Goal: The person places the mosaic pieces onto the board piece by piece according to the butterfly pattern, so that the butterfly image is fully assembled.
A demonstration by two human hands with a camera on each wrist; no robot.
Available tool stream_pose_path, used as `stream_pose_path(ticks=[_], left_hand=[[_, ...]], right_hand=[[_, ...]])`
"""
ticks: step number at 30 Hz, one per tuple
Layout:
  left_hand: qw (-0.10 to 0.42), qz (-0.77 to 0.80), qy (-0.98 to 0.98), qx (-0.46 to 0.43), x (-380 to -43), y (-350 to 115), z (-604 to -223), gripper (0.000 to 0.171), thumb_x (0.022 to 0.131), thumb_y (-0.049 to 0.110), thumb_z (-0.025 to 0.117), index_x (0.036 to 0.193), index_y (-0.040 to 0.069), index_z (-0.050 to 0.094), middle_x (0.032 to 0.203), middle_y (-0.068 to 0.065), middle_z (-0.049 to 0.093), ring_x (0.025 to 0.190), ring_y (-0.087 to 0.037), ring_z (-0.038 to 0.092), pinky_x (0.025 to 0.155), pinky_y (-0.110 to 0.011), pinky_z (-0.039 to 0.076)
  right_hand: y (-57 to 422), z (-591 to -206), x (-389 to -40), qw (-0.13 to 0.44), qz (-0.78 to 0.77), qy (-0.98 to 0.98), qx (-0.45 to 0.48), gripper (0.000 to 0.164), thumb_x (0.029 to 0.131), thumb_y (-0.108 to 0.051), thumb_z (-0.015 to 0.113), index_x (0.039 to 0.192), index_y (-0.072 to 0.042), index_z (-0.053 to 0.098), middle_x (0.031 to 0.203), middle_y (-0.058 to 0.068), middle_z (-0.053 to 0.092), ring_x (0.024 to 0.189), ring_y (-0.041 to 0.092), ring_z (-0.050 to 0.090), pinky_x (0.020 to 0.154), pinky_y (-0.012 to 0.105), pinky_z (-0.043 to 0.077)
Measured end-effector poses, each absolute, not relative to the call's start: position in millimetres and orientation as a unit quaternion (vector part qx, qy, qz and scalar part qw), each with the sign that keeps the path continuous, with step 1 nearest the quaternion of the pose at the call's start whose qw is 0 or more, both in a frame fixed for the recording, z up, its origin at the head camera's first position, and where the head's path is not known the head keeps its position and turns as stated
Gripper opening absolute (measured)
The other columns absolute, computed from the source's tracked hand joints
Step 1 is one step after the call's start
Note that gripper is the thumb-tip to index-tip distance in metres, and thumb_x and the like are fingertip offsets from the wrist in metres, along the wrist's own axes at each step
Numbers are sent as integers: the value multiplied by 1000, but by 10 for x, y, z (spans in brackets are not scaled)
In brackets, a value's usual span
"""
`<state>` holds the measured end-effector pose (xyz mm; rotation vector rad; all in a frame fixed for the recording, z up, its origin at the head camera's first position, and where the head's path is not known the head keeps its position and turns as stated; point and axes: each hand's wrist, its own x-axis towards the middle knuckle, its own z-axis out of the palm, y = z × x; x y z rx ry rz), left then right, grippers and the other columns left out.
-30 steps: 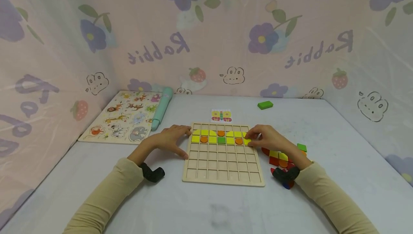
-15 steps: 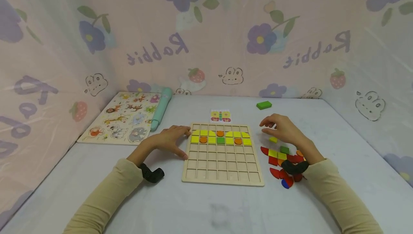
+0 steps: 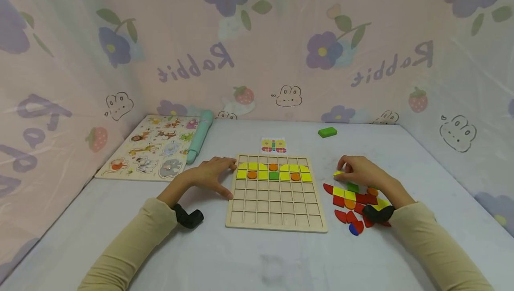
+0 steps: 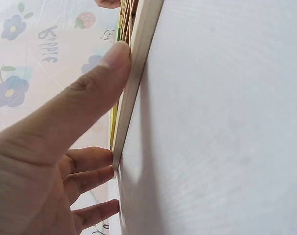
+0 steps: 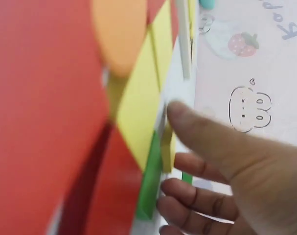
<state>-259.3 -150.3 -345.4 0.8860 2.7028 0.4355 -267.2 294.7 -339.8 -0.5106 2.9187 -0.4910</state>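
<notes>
My left hand [image 3: 210, 177] rests at the left edge of a wooden grid board [image 3: 277, 213], thumb and fingers extended. In the left wrist view the thumb [image 4: 89, 93] lies against the board's rim [image 4: 133, 78]. Two upper rows of the grid hold yellow tiles [image 3: 306, 177], orange discs [image 3: 295, 177] and a green square [image 3: 274, 176]. Right of the board, my right hand [image 3: 363, 171] pinches a small yellow tile [image 3: 337, 174] low over the table. The right wrist view shows this tile [image 5: 168, 147] between thumb and fingers, beside a green piece [image 5: 149, 176].
Loose red, yellow, orange and green pieces [image 3: 339, 201] lie right of the board, with a blue-and-red disc [image 3: 355, 227] nearest. Behind the board is a small butterfly pattern card [image 3: 274, 145]. A green block [image 3: 327, 132], animal puzzle board [image 3: 138, 172] and teal pen-shaped thing [image 3: 199, 137] lie farther back.
My right hand has left the yellow tile at the board's right side, moved right, and come down onto a loose yellow tile. My left hand stays at the board's edge.
</notes>
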Motion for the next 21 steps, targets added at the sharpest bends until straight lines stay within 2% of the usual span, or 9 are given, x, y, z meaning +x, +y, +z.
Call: stream_pose_path(ticks=[6, 9, 14, 21], left_hand=[[130, 148, 931, 308, -2601, -1498, -3457, 81, 69, 56, 74, 132, 14, 44, 151, -8, 28, 137, -33, 23, 104, -60, 25], [128, 147, 931, 309, -2604, -1501, -3459, 81, 69, 56, 74, 132, 15, 44, 151, -8, 28, 137, -33, 23, 104, -60, 25], [126, 149, 931, 308, -2591, -1508, -3440, 80, 70, 54, 75, 131, 14, 44, 151, -8, 28, 137, -33, 23, 103, -60, 25], [129, 152, 931, 306, -2582, -1515, -3435, 80, 69, 54, 75, 131, 14, 44, 151, -9, 28, 137, -33, 23, 104, -60, 24]], right_hand=[[2942, -3430, -2661, 51, -172, 959, -220, 22, 83, -18, 70, 101, -9, 61, 76, 0, 52, 71, 15, 48, 63, 27, 43], [2932, -3432, -2667, 49, -179, 955, -233, 30, 83, -20, 71, 108, -8, 59, 83, 1, 53, 76, 16, 49, 67, 28, 45], [2883, -3444, -2693, 58, -174, 964, -192, 49, 79, -36, 73, 110, -2, 55, 81, 4, 51, 75, 17, 47, 65, 27, 45], [2870, -3449, -2699, 62, -174, 965, -188, 35, 82, -24, 72, 105, -2, 59, 81, 3, 53, 77, 18, 48, 70, 30, 48]])
